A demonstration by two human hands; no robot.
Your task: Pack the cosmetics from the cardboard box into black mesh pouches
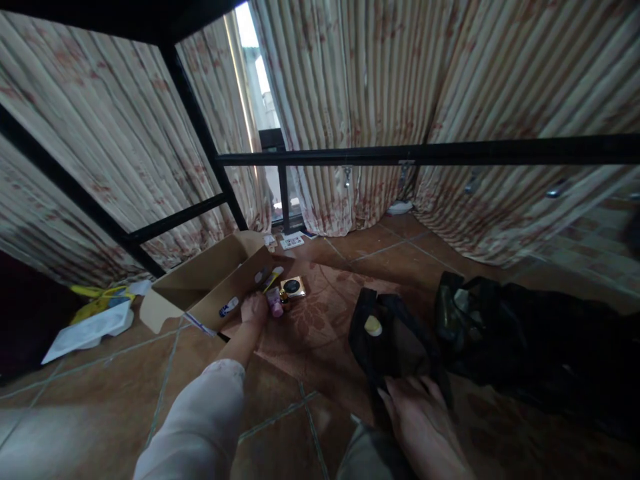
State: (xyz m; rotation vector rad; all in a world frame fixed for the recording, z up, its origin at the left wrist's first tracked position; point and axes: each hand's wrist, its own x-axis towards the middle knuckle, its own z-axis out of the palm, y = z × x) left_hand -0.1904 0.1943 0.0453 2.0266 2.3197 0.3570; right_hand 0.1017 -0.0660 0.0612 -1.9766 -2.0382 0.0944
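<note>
My left hand (255,309) reaches down to the brown patterned mat (313,327), its fingers curled; what they hold, if anything, is hidden. Right beside it are a pink tube (275,304) and a small dark bottle (285,299) with a gold part. A gold square case (294,287) with a dark round centre lies just beyond, and a thin yellow item (273,279) leans near the box. My right hand (417,407) grips the near edge of an open black bag (361,333). Inside that bag a cream round-topped item (373,326) shows.
An open cardboard box (215,300) stands left of the mat. A white tray (90,330) and yellow packaging (100,303) lie farther left. A larger black bag (520,333) sits at the right. A black metal frame (350,157) crosses before striped curtains (380,80).
</note>
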